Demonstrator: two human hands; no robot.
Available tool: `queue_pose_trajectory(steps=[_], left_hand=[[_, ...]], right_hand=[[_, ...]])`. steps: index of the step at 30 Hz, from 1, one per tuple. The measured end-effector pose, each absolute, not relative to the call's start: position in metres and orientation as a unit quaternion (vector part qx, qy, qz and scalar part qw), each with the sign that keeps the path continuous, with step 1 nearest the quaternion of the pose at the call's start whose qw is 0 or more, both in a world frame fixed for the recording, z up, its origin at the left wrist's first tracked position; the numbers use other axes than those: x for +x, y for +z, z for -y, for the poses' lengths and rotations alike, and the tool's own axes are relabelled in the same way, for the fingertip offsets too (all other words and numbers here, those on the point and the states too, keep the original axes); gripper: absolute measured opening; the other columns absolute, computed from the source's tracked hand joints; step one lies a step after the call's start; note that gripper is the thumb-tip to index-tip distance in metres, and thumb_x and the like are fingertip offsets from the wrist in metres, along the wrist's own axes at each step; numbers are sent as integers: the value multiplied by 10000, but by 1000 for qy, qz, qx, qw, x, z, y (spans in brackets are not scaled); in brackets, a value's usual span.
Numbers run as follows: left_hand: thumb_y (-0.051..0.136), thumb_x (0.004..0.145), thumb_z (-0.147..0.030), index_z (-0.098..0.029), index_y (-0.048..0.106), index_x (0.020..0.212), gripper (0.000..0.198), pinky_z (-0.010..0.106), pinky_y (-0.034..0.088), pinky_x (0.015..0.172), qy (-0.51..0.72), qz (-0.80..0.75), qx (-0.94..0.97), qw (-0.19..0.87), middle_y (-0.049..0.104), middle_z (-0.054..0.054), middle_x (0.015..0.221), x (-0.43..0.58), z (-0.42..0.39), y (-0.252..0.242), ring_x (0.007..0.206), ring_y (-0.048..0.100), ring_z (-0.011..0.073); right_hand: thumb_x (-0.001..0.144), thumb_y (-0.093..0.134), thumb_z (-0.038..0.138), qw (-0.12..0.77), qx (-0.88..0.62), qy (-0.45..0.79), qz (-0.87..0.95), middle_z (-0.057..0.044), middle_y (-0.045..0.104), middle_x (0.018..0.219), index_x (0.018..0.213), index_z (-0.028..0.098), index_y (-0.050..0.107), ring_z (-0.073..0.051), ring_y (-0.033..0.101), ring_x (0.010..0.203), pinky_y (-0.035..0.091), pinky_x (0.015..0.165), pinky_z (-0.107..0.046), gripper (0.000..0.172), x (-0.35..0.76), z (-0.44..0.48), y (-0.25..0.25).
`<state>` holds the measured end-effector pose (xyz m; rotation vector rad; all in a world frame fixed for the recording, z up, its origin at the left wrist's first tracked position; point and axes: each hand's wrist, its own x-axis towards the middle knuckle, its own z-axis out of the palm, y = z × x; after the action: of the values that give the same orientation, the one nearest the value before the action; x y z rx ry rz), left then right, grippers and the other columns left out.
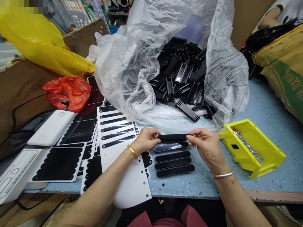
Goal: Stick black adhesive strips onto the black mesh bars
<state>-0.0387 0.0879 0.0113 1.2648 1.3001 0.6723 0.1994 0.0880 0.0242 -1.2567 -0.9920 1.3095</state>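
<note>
Between my two hands is a long black strip-shaped piece (174, 137), pinched at its ends. My left hand (148, 139) grips its left end and my right hand (205, 143) its right end. Just below it, several similar glossy black strips (175, 172) lie in a column on the blue speckled table. Left of them, partly under my left forearm, is a white sticker sheet (118, 164) with several black rounded strips on its upper part. Beyond my hands, a clear plastic bag (132, 63) lies open around a heap of black plastic pieces (187, 72).
A yellow bin (255, 148) of small metal parts stands at the right. More black sticker sheets (58, 162), a white power bank (52, 127) and a white box (17, 173) are at the left. A red bag (67, 93) lies behind. Other people are partly visible at the back.
</note>
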Motion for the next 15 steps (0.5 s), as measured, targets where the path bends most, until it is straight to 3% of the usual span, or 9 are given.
queue_pose_trajectory(steps=[15], left_hand=[[646,662,-139,-128,650,851,189,184,380,394,278,-555,531,576,533,-60,545,-39,-88,15,412,528,86]], right_hand=[[538,876,221,506,-532,535,419,3,645,518,663,165,720,-96,567,421,444,403,-190,207,198,-89,18]])
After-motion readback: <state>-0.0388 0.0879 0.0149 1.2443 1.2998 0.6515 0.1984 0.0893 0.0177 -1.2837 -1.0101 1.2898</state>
